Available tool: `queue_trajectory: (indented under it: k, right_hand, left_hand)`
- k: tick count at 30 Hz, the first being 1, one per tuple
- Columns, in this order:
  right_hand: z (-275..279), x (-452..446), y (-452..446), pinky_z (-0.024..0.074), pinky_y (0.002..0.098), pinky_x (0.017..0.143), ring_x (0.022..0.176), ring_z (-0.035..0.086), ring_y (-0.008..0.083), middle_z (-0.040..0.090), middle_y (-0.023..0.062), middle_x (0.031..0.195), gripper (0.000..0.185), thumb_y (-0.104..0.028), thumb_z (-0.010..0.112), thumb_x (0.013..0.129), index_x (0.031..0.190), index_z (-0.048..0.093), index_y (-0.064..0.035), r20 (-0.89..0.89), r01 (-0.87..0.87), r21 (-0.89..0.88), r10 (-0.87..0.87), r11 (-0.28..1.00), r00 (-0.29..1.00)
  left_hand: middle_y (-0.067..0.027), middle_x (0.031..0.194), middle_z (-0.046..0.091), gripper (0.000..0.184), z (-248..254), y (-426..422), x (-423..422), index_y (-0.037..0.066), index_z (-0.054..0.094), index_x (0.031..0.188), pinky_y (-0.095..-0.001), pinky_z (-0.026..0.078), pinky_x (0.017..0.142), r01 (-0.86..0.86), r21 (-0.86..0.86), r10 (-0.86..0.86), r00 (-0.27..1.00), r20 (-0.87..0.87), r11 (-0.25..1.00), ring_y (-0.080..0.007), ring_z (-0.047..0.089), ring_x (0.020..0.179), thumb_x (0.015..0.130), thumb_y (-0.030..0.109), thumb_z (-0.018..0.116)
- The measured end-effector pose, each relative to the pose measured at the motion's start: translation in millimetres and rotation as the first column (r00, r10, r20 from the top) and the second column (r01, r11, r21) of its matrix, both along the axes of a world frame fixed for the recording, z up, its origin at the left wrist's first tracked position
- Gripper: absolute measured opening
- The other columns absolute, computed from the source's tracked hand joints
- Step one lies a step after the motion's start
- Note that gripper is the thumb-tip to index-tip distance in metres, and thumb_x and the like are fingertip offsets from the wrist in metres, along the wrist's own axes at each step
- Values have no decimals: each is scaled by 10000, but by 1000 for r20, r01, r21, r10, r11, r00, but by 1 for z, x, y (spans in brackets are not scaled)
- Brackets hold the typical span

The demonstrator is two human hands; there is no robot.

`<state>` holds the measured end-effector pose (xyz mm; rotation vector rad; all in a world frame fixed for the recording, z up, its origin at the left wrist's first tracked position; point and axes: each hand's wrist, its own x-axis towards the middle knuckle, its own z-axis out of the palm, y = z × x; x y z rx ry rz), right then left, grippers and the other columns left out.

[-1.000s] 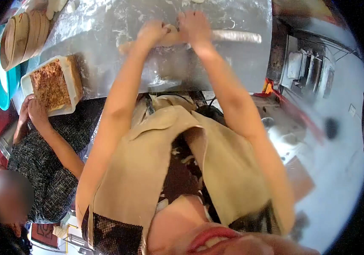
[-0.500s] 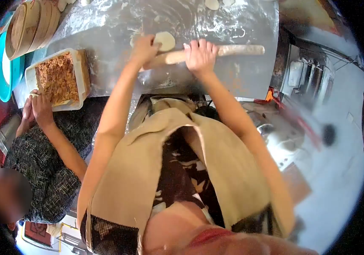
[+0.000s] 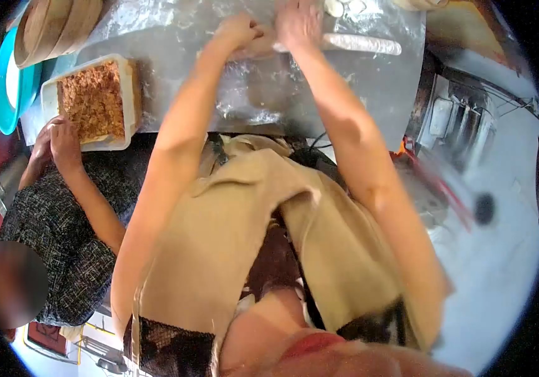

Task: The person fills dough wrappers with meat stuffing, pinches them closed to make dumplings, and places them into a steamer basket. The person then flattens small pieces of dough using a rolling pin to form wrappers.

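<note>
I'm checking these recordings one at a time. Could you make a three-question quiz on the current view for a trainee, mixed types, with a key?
1. Multiple choice: What lies under the person's right hand?
A) a knife
B) a rolling pin
C) a ladle

2. True or false: The person's left hand is inside the tub of crumbly brown filling.

3. Fill in the blank: The turquoise basin stands on the person's ____ side.

Key:
1. B.
2. False: the left hand is over the metal worktop, near the right hand; the co-worker's hands are the ones at the tub.
3. Left.
</note>
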<state>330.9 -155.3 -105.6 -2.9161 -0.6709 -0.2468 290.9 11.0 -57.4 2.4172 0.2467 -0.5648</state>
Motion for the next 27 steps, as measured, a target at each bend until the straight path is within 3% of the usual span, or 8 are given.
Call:
queue_trajectory:
  k: [1,2,5,11,13,21,25,27]
  right_hand:
    - [24,3,10,348,445,847,952,496,291,576,128,971,332,-297,546,818,1013,597,-33,50,-60,-24,62,998,997]
    - [52,-26,-3,346,444,877,998,500,306,578,139,1008,351,-336,537,837,1004,595,-33,-323,-81,-135,33,988,946]
    - [45,-79,-28,355,440,870,1035,517,304,587,158,1038,314,-343,540,832,932,637,-62,-242,54,20,-47,998,969]
    - [16,31,26,353,377,784,948,553,276,589,159,1029,268,-310,514,841,895,642,-80,-105,-59,-135,45,989,993]
    - [14,-33,-8,353,382,794,919,561,291,582,154,1040,271,-313,532,817,930,642,-93,-16,-36,-17,36,999,999]
    - [10,19,22,326,433,840,1092,496,313,567,168,1119,365,-354,457,851,1033,630,-89,-72,39,-56,-43,998,996]
    - [25,-56,-9,340,466,840,1068,504,321,569,172,1111,383,-352,423,874,1049,621,-74,-46,-14,-100,10,995,999]
    - [32,-57,-5,353,463,830,980,530,330,582,168,1032,354,-324,417,876,1008,625,-69,-124,11,-49,-17,999,992]
  left_hand:
    - [-189,919,639,324,7,11,4,29,636,945,-421,479,742,36,-62,-38,999,-33,997,-332,621,844,797,315,599]
    - [-186,894,645,331,-5,14,-13,30,644,957,-406,482,743,-193,-186,196,981,2,963,-321,626,822,789,314,615]
    - [-181,877,654,334,-47,19,-58,32,652,978,-393,488,747,-90,-154,129,956,264,984,-317,633,799,793,306,609]
    - [-160,850,663,302,-10,21,14,76,666,955,-394,509,696,14,-96,-10,999,34,995,-330,644,773,760,306,639]
    - [-165,857,662,297,-18,27,-30,72,669,961,-379,514,693,-347,-217,367,929,58,913,-322,649,768,778,299,616]
    - [-193,860,661,349,-14,35,20,1,649,989,-373,495,722,143,-70,-139,988,68,987,-306,647,806,812,296,586]
    - [-172,984,641,302,-30,49,-54,102,659,999,-393,481,790,-351,-279,378,925,47,894,-320,612,915,790,309,592]
    - [-169,948,651,293,-26,37,-40,58,650,993,-391,484,753,-222,-187,244,964,104,957,-295,631,860,812,279,586]
